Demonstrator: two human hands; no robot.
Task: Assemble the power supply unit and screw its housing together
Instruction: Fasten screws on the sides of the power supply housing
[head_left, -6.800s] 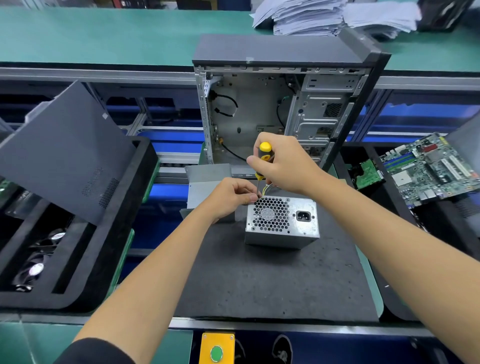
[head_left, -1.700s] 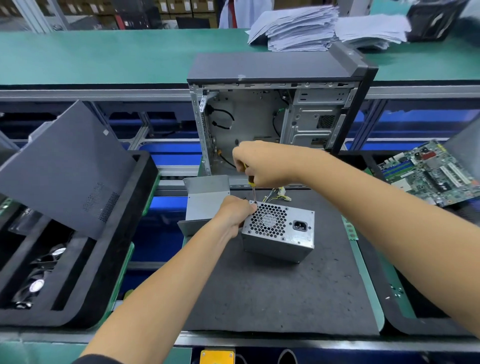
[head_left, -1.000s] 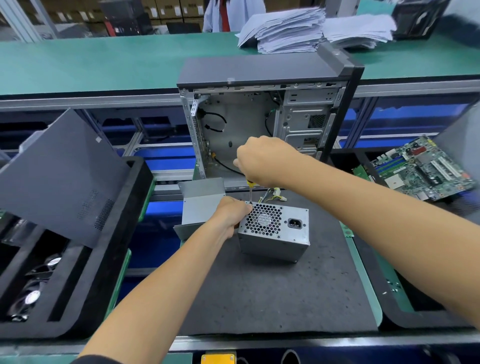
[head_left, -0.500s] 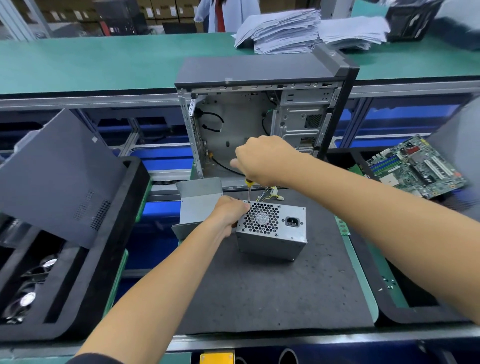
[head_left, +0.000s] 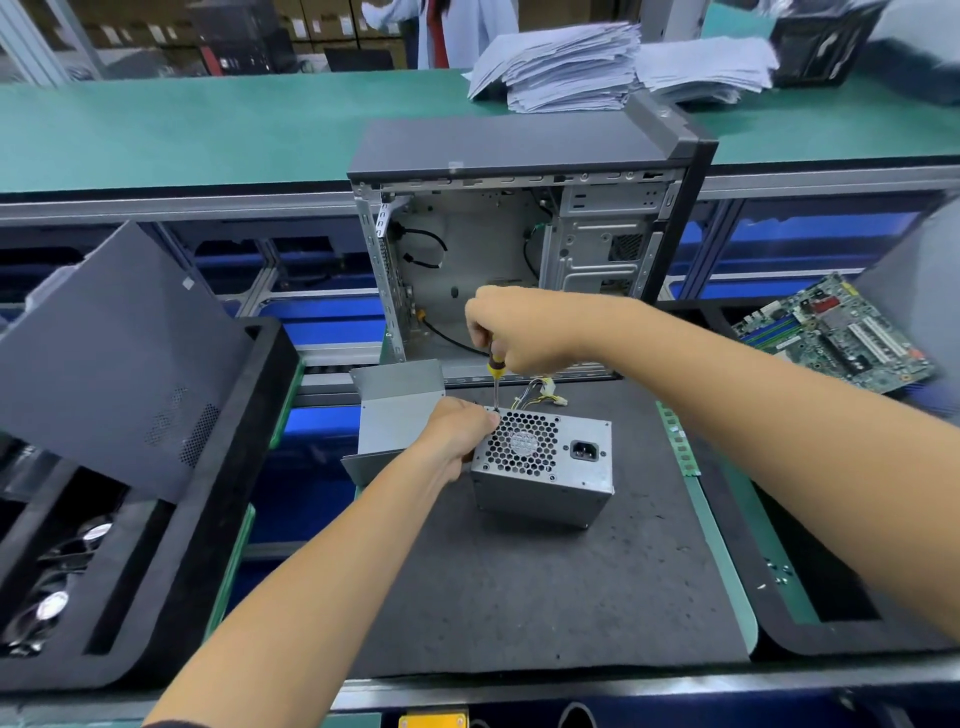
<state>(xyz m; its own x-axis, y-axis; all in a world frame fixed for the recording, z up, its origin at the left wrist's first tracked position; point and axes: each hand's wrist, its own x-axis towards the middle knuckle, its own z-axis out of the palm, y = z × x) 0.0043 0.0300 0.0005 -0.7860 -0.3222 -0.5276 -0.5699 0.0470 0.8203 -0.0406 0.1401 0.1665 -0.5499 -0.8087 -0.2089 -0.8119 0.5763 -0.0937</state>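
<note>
**Screwdriver on the corner of the power supply**

We see the power supply standing on the dark mat, in front of the open computer case. Our right hand is curled tight round the handle of a screwdriver, held upright with its tip at the box's top left corner beside the fan grille. Our left hand grips that same corner, fingers wrapped over the edge. A circuit board lies far right.
</note>
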